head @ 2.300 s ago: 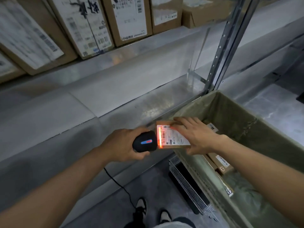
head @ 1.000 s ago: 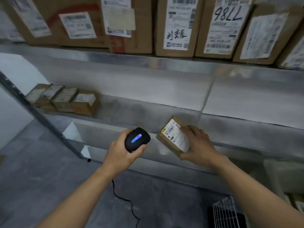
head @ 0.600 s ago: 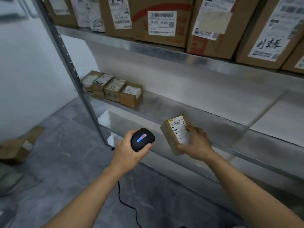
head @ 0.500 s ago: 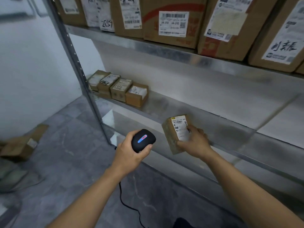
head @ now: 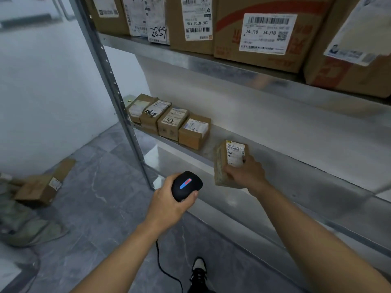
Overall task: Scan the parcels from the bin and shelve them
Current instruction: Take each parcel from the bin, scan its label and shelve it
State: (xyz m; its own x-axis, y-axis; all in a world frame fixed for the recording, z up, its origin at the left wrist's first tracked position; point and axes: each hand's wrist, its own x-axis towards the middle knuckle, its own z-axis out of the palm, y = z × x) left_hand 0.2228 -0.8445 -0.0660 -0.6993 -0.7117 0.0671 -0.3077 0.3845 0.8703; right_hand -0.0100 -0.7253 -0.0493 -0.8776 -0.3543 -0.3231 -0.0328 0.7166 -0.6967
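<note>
Down at far left, a loose cardboard box (head: pixel 39 188) lies on the grey floor (head: pixel 101 199) beside a heap of greenish fabric (head: pixel 23 225). Next comes the perforated metal upright (head: pixel 114 85) of the rack. Just right of it, on the middle shelf (head: pixel 281 157), 4 small labelled boxes (head: pixel 169 121) sit in a tight row, touching side to side. My left hand (head: pixel 169 205) is below and in front of that shelf edge, its grip wrapped closed around the black scanner (head: pixel 186 185), which shows a blue and red light on top; its cable (head: pixel 167 271) hangs down toward my shoe (head: pixel 198 271). Right of the scanner, my right hand (head: pixel 247 173) has its grip clamped on the parcel (head: pixel 227 163), fingers over the white label face and thumb on the near side. The parcel stands on end at the front lip of the middle shelf, a short gap to the right of the row of 4; I cannot tell whether its base rests on the metal. Above, the upper shelf (head: pixel 211 64) carries larger cartons (head: pixel 260 32) with printed labels, 1 reading J4-J10.
</note>
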